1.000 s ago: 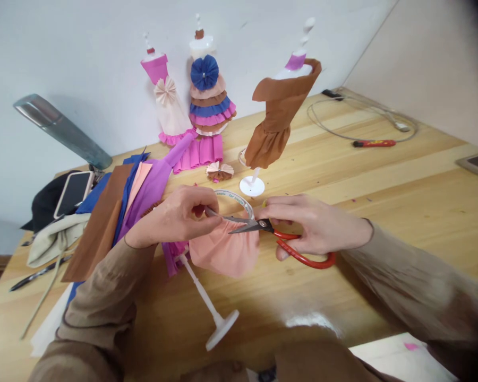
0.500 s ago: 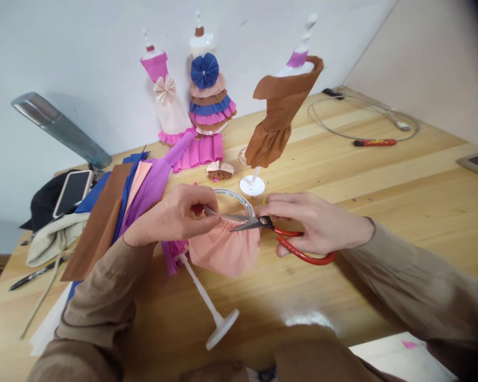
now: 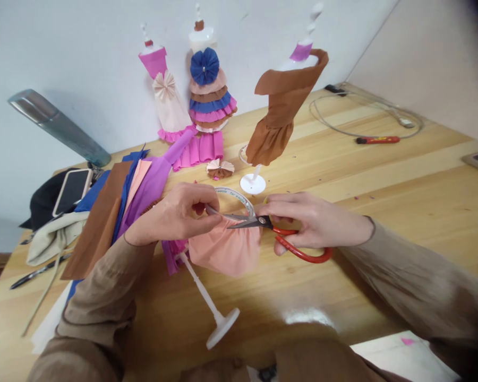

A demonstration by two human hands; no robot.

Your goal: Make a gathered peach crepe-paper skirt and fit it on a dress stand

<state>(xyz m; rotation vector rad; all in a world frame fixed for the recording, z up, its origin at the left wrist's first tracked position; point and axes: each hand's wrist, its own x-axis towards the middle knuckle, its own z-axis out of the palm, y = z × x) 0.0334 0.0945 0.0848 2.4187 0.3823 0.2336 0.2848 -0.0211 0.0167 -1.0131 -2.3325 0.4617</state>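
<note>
My right hand (image 3: 302,215) holds red-handled scissors (image 3: 263,220), their blades parted and pointing left. Between my left thumb and fingers is the end of a thin strip, apparently tape; my left hand (image 3: 179,209) is closed on it, close to the blade tips. Just behind the blades stands a tape roll (image 3: 239,196) with printed lettering on its inner ring. Gathered peach crepe paper (image 3: 223,249) hangs below the blades and hides part of the roll. A white doll stand (image 3: 207,297) lies tilted under my left hand, its upper part hidden.
Dressed mannequins stand at the back: one pink and cream (image 3: 165,90), one with layered ruffles (image 3: 211,95), one in brown paper (image 3: 281,106). Left lie folded crepe sheets (image 3: 99,223), a phone (image 3: 74,188) and a pen (image 3: 35,273). A red cutter (image 3: 378,140) and cable lie right.
The scissors have shifted very slightly left, with the lower handle a little nearer the upper one. My left hand keeps its pinch almost unmoved. The view has tilted a little.
</note>
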